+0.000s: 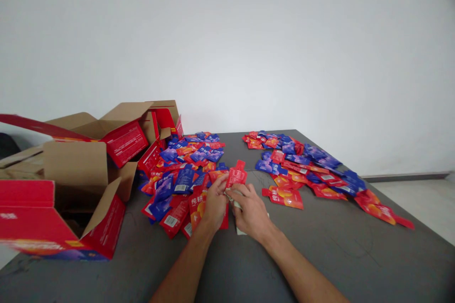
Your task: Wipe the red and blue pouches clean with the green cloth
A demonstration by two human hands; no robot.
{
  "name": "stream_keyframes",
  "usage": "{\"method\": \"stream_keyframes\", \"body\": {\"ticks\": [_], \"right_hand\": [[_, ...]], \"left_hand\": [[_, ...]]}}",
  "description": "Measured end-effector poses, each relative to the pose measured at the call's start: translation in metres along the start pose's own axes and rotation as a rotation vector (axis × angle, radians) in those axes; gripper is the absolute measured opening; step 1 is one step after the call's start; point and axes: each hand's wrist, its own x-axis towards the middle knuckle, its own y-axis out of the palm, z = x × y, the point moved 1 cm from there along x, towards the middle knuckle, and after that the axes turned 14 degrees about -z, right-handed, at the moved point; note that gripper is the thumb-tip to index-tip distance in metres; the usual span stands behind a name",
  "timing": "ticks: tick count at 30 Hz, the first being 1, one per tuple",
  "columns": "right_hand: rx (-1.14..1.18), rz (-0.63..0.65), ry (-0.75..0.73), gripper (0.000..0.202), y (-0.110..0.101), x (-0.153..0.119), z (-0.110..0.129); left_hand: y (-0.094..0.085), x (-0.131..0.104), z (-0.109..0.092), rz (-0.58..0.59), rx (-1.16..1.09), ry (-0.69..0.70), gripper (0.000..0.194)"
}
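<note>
Between the left heap (pixel 182 188) and right heap (pixel 296 161), our left hand (pixel 215 201) pinches a red pouch (pixel 237 176); our right hand (pixel 251 212) clutches a pale cloth (pixel 241 232) against it, hiding its lower part. The near box (pixel 33 218) runs out of view.

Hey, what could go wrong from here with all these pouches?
Some pouches on the right lie close to the edge of the table, so a nudge might send one off.
The pouches on the left overlap loosely beside the left hand, so a bump could make them slide.
The red pouch might slip as the right hand grips a pale cloth.
</note>
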Motion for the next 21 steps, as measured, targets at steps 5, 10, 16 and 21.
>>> {"method": "stream_keyframes", "body": {"ticks": [5, 10, 16, 21], "right_hand": [[0.069, -0.311, 0.187, 0.038, -0.004, 0.005, -0.012], [0.109, -0.345, 0.239, 0.030, -0.003, 0.008, -0.015], [0.172, -0.338, 0.214, 0.030, -0.004, 0.007, -0.008], [0.219, -0.319, 0.174, 0.034, -0.005, 0.007, -0.005]], "left_hand": [[0.001, -0.003, -0.010, -0.065, -0.018, 0.022, 0.082], [0.001, -0.003, -0.014, -0.048, 0.001, 0.012, 0.081], [0.004, -0.005, -0.013, -0.037, 0.023, -0.007, 0.062], [0.010, -0.006, 0.002, 0.000, -0.024, -0.089, 0.048]]}}
